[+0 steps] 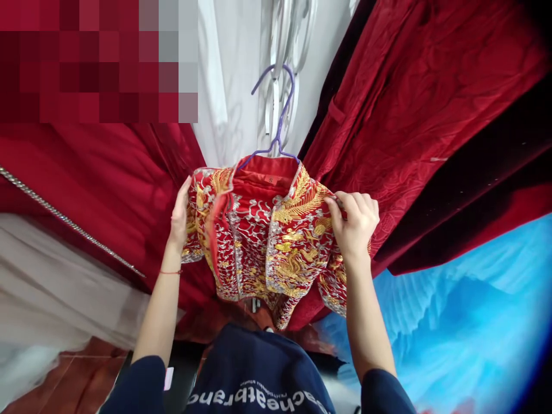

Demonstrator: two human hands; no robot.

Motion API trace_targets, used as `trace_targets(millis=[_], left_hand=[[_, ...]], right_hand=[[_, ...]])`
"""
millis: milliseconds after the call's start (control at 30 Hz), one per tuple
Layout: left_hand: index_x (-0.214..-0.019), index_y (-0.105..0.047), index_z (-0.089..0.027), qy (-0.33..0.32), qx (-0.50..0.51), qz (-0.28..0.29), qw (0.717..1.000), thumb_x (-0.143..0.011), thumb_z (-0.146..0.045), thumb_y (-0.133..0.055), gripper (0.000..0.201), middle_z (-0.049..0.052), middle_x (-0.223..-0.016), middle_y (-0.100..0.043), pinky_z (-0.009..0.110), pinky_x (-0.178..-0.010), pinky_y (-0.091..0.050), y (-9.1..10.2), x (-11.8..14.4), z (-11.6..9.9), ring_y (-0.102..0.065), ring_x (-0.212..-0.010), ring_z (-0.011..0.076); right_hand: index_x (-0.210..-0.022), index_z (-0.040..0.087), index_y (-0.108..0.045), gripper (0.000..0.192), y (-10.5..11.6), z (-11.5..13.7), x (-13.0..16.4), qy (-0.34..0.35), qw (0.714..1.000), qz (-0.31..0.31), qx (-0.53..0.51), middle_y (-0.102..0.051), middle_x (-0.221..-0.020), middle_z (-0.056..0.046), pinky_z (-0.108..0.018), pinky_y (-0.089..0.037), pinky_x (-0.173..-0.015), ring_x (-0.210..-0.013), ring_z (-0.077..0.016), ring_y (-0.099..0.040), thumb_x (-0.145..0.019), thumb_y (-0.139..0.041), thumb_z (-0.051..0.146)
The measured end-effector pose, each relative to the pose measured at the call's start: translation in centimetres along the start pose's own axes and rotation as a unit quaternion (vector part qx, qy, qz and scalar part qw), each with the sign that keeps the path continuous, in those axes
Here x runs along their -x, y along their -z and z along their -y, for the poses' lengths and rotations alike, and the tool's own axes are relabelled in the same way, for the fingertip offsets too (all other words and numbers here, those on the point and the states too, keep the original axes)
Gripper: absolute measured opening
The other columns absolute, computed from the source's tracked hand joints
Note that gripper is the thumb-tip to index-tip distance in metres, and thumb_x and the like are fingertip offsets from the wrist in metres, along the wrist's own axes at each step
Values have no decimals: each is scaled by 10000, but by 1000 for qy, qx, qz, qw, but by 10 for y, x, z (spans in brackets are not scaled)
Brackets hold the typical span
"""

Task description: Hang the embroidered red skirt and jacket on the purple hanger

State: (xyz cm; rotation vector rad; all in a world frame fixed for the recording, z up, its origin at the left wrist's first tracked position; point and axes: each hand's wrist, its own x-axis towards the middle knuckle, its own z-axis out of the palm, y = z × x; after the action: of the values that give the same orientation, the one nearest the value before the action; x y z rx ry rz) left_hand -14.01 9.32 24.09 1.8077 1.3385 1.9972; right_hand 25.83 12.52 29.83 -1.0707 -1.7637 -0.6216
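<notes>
A red jacket (297, 236) with gold and silver embroidery hangs in front of me on a purple wire hanger (282, 121). Its stand collar is up and its front is partly open, showing a red lining and a small label. My right hand (354, 221) pinches the jacket's shoulder on the right side. At the opposite shoulder is my left hand (180, 213), its palm and thumb side against the sleeve; its fingers go behind the cloth and are mostly hidden. The hanger's hook stands free above, in front of white rings.
White chain-like rings (280, 34) hang behind the hanger. Red garments (452, 86) crowd the right, and a red dress with a sparkling trim (77, 224) hangs left. Pale tulle (77, 287) lies below it. A blue printed backdrop (466, 322) is at lower right.
</notes>
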Motion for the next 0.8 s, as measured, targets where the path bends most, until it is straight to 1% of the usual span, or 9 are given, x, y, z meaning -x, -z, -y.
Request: trace_targets(millis=[100,167,233,300,367,433,533,667,800], left_hand=[[-1472,-431,-219,15,-1,-32,999,-877,-742,-439,792,147,-1522,-465,390,-1156,-382,-1,18,10,-458,-1406,259],[-1368,-535,-188,31,-71,-70,995,-872,-608,-597,652,162,-1379,-595,370,-1078,-450,-3,18,16,-584,-1269,253],[-1150,-658,-163,37,-154,-114,981,-897,-541,-599,459,138,-1122,-716,357,-969,-499,-4,14,20,-678,-1043,234],[-963,-697,-162,21,-229,-171,958,-936,-500,-550,369,109,-936,-737,354,-906,-497,-4,8,21,-685,-885,216],[-917,-698,-166,-14,-267,-214,939,-953,-459,-536,336,107,-908,-735,355,-895,-481,-3,3,18,-675,-856,212],[-932,-691,-165,-58,-262,-235,934,-970,-421,-518,311,120,-973,-726,355,-924,-465,-1,-3,11,-670,-950,219],[-962,-657,-165,-96,-222,-237,941,-996,-402,-475,301,101,-1021,-691,343,-957,-446,1,-20,-6,-636,-1067,213],[-923,-589,-175,-61,-128,-210,967,-984,-463,-503,307,1,-802,-591,271,-735,-448,12,-61,-34,-591,-754,128],[-844,-565,-174,-20,-12,-142,990,-930,-456,-598,298,-23,-749,-582,250,-666,-431,31,-116,-49,-536,-665,84]], right_hand=[[-936,187,-670,275,2,-5,-7,1,1000,0,-23,-648,-783,-35,-318,-352,-723,-728,-176,-524,-998,-500,395],[-989,190,-674,261,5,-9,-9,2,999,-3,-49,-667,-813,-38,-321,-375,-738,-738,-177,-548,-982,-532,409],[-1113,193,-654,296,9,-14,-6,7,997,-5,-77,-692,-934,-61,-343,-416,-801,-828,-199,-594,-951,-582,431],[-1267,193,-586,464,12,-20,2,12,996,0,-93,-677,-1116,-103,-401,-437,-904,-996,-247,-612,-897,-651,466],[-1386,192,-492,672,11,-27,11,10,993,8,-117,-619,-1255,-139,-464,-439,-975,-1132,-293,-582,-832,-714,500],[-1419,195,-453,747,5,-33,18,-4,988,-10,-154,-589,-1290,-148,-484,-459,-984,-1159,-302,-576,-804,-741,506],[-1297,204,-559,559,-6,-38,20,-23,980,-53,-193,-637,-1167,-115,-446,-498,-935,-1060,-268,-618,-831,-732,459],[-1094,201,-655,331,-7,-39,15,-46,977,-47,-201,-679,-1002,-82,-386,-522,-836,-907,-232,-648,-855,-714,421],[-995,214,-702,253,5,-46,5,-98,962,-35,-253,-708,-913,-43,-329,-531,-763,-795,-191,-659,-832,-732,404]])
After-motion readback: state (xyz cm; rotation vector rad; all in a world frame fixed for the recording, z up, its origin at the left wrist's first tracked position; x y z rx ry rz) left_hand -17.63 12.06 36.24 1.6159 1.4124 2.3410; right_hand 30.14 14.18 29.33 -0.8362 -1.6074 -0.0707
